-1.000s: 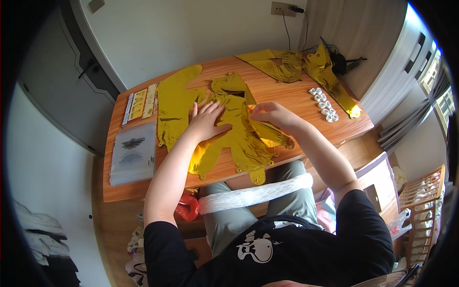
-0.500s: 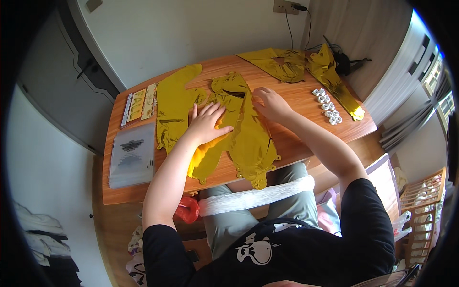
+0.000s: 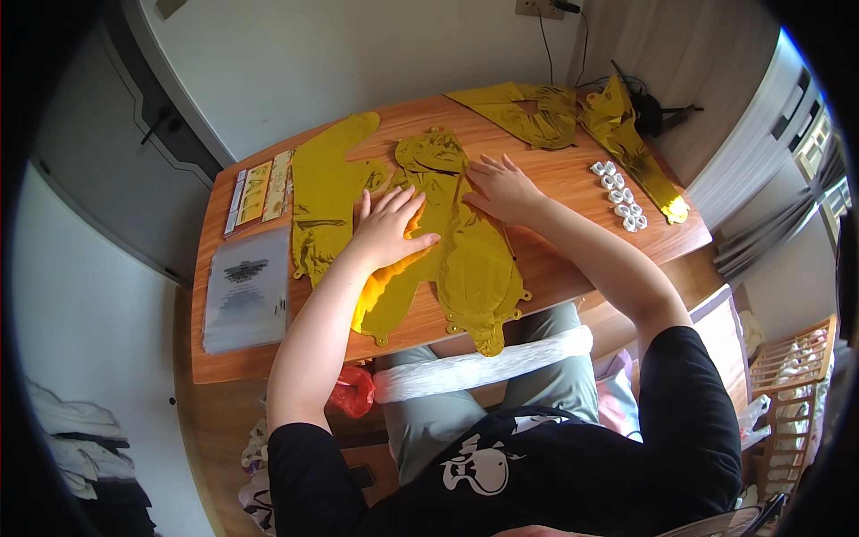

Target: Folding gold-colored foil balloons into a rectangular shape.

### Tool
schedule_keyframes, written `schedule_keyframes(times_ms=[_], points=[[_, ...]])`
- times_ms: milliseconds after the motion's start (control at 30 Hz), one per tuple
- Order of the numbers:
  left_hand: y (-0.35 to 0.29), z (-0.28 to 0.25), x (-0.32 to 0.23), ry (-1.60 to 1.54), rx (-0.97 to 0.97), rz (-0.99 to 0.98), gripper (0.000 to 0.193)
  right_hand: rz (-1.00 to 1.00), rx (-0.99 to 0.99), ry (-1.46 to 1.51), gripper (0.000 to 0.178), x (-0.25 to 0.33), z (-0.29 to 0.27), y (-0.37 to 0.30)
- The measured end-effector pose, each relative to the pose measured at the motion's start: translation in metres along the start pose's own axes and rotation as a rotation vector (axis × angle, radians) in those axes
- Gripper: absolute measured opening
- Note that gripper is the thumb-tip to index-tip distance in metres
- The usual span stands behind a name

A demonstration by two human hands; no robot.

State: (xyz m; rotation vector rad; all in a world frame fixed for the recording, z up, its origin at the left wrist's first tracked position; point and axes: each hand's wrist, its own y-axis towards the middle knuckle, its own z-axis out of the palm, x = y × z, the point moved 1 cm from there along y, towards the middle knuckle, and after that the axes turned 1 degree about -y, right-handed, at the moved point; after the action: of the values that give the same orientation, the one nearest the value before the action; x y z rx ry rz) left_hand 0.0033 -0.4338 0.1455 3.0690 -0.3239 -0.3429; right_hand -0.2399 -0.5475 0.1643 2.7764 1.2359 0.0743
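Note:
A flat, uninflated gold foil balloon [image 3: 474, 268] lies creased in front of me, its tabbed lower end hanging over the table's near edge. My left hand [image 3: 389, 231] rests on its left part with the fingers spread. At its upper right edge, my right hand [image 3: 503, 190] lies flat with the fingers stretched out, pressing on the foil and the table beside it. Neither hand grips anything. Left of it lies another flat gold foil balloon [image 3: 320, 197], close to my left hand.
More gold foil pieces [image 3: 514, 112] lie at the back and right [image 3: 637, 154] of the wooden table [image 3: 573, 255]. White ribbon rolls [image 3: 617, 192] stand at the right. Transparent bags [image 3: 246, 300] and printed cards [image 3: 257, 192] are at the left. A white roll [image 3: 483, 365] lies across my lap.
My right hand has flattened from a curled pose and moved slightly down onto the foil. The balloon's right part now lies smoother. My left hand stays in place.

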Motion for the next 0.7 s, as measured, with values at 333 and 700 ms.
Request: schedule_keyframes(times_ms=[333, 700], points=[[0.001, -0.001, -0.001, -0.009, -0.026, 0.002, 0.09, 0.02, 0.067, -0.03, 0.077, 0.002, 0.004, 0.001], [-0.001, -0.001, -0.002, -0.004, -0.014, -0.003, 0.09, 0.084, 0.109, 0.027, 0.104, 0.017, -0.002, -0.009]])
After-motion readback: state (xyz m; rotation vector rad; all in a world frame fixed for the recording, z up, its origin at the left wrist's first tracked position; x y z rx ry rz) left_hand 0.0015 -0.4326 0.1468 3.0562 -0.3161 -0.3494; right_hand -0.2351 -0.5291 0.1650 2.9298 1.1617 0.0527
